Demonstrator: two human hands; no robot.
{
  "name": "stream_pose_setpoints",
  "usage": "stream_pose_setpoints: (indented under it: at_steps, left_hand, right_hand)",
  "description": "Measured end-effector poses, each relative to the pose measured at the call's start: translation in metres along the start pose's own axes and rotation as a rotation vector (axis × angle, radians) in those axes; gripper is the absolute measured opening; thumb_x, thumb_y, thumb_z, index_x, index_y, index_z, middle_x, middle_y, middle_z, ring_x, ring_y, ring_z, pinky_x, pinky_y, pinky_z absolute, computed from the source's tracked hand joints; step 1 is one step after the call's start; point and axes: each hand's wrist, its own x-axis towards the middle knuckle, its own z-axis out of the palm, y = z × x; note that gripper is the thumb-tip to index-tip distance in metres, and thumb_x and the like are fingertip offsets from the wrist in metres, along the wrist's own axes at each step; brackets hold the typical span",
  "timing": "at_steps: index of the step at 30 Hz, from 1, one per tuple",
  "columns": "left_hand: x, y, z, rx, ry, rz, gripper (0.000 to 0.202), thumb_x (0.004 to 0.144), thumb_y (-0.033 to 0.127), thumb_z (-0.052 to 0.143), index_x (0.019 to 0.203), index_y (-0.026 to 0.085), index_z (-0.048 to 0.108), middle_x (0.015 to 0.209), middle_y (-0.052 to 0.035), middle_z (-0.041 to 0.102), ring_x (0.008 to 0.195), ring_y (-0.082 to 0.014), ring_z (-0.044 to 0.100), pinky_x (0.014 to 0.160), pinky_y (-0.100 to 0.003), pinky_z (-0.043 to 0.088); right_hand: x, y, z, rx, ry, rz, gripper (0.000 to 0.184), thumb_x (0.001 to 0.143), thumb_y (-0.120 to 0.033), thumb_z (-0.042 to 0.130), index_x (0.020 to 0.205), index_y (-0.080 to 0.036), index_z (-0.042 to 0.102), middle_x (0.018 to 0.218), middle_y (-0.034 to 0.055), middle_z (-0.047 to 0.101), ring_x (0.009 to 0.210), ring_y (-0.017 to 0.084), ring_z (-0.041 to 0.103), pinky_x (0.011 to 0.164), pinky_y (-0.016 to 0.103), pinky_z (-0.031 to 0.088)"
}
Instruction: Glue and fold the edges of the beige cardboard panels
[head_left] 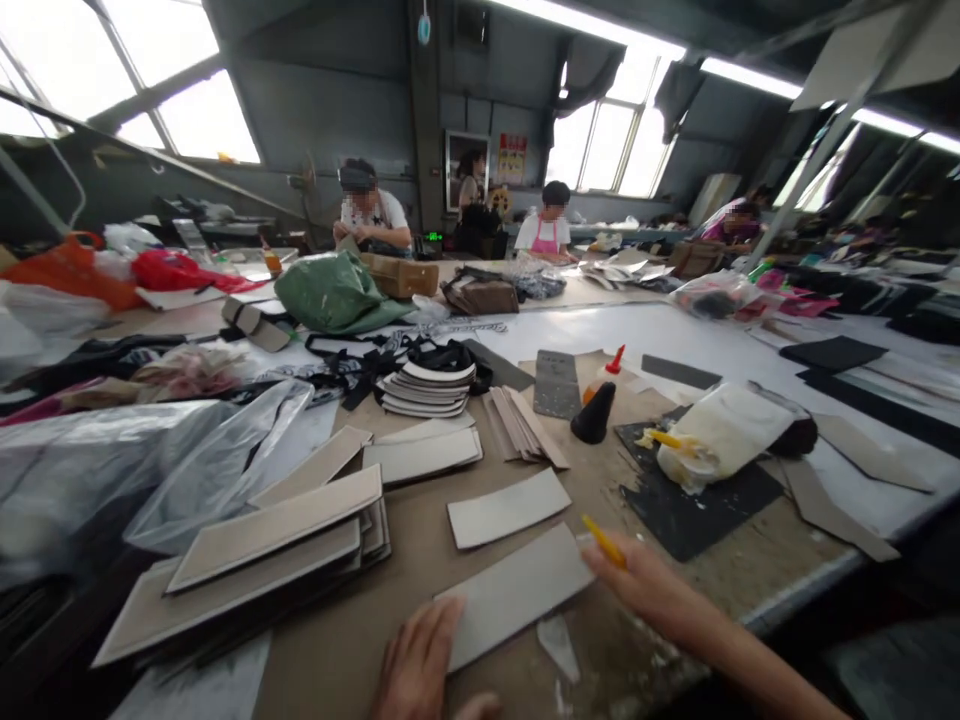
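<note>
A long grey board panel (517, 590) lies on the brown work surface in front of me. My left hand (424, 655) rests on the panel's left end, fingers stretched out and thumb apart. At the panel's right end, my right hand (637, 575) is closed around a yellow tapered tool (604, 543); its other end is hidden by the hand. Just beyond lies a shorter pale panel (510, 508). To the right, a white plastic container (727, 430) lies on its side with pale glue-like paste at its mouth and a yellow handle (667, 439) sticking out.
Stacked edged panels (277, 540) lie at left, near clear plastic bags (217, 470). Farther back are curved pieces (427, 388), brown strips (521, 425), a black cone (594, 413) and a red-tipped bottle (604, 376). A green bag (330, 290) sits beyond; several people work behind.
</note>
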Motion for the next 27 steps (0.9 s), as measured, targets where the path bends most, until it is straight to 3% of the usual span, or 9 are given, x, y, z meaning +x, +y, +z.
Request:
stream_pose_setpoints:
  at_steps: [3,7,9,13,17,21,24,27]
  left_hand:
    - [0.001,0.014,-0.026,-0.04,-0.069,-0.051,0.053,0.083,0.033,0.054,0.131,0.02,0.037,0.125,-0.0127,0.052,0.116,-0.0268,0.048,0.094,-0.044,0.044]
    - [0.012,0.014,-0.044,-0.116,-0.083,-0.136,0.055,0.081,0.029,0.057,0.131,0.019,0.035,0.131,-0.0152,0.043,0.122,-0.027,0.041,0.098,-0.047,0.04]
    - [0.014,0.01,-0.044,-0.169,-0.102,-0.18,0.058,0.08,0.029,0.06,0.131,0.019,0.035,0.13,-0.0152,0.044,0.121,-0.0265,0.042,0.099,-0.047,0.04]
    - [0.016,0.003,-0.04,-0.263,-0.147,-0.252,0.062,0.076,0.026,0.064,0.131,0.017,0.036,0.123,-0.0136,0.052,0.115,-0.0254,0.047,0.097,-0.046,0.041]
    - [0.015,0.003,-0.036,-0.294,-0.137,-0.319,0.067,0.073,0.023,0.067,0.131,0.016,0.035,0.118,-0.0132,0.054,0.11,-0.0249,0.047,0.095,-0.046,0.042]
    - [0.011,0.002,-0.032,-0.297,-0.149,-0.285,0.079,0.069,0.024,0.072,0.135,0.016,0.028,0.118,-0.013,0.054,0.108,-0.025,0.047,0.095,-0.045,0.042]
    - [0.008,0.001,-0.029,-0.274,-0.133,-0.247,0.083,0.069,0.023,0.072,0.136,0.017,0.025,0.116,-0.0126,0.054,0.105,-0.025,0.047,0.093,-0.045,0.043]
    - [0.006,0.0,-0.027,-0.25,-0.11,-0.22,0.082,0.07,0.023,0.071,0.137,0.018,0.024,0.115,-0.0126,0.055,0.103,-0.0251,0.047,0.091,-0.044,0.044]
  right_hand:
    - [-0.014,-0.008,-0.017,-0.102,0.301,-0.009,0.043,0.082,-0.057,0.034,0.076,-0.019,0.053,0.067,0.0041,0.055,0.064,0.021,0.052,0.061,0.033,0.041]
    - [-0.025,-0.033,-0.021,-0.083,0.42,-0.199,0.049,0.087,-0.059,0.028,0.081,-0.02,0.057,0.079,0.0067,0.058,0.073,0.021,0.056,0.066,0.034,0.046]
    - [-0.029,-0.044,-0.01,-0.025,0.405,-0.267,0.049,0.088,-0.058,0.029,0.079,-0.02,0.058,0.076,0.0062,0.058,0.067,0.02,0.056,0.062,0.032,0.047]
    - [-0.029,-0.057,0.024,0.202,0.272,-0.249,0.045,0.086,-0.058,0.037,0.079,-0.018,0.057,0.069,0.0028,0.055,0.051,0.013,0.053,0.048,0.026,0.045]
    - [-0.019,-0.065,0.054,0.298,0.163,-0.185,0.038,0.081,-0.055,0.05,0.08,-0.018,0.056,0.067,0.0016,0.058,0.057,0.015,0.058,0.054,0.026,0.047]
    - [-0.015,-0.069,0.08,0.292,0.1,-0.122,0.03,0.078,-0.048,0.058,0.08,-0.018,0.057,0.068,0.0011,0.06,0.061,0.016,0.058,0.057,0.026,0.047]
    - [-0.015,-0.064,0.089,0.307,0.113,-0.093,0.03,0.078,-0.047,0.058,0.077,-0.018,0.057,0.067,0.0013,0.059,0.06,0.016,0.058,0.056,0.027,0.047]
    - [-0.015,-0.048,0.082,0.232,0.241,-0.075,0.03,0.077,-0.047,0.06,0.078,-0.017,0.058,0.069,0.003,0.061,0.061,0.018,0.06,0.056,0.029,0.048]
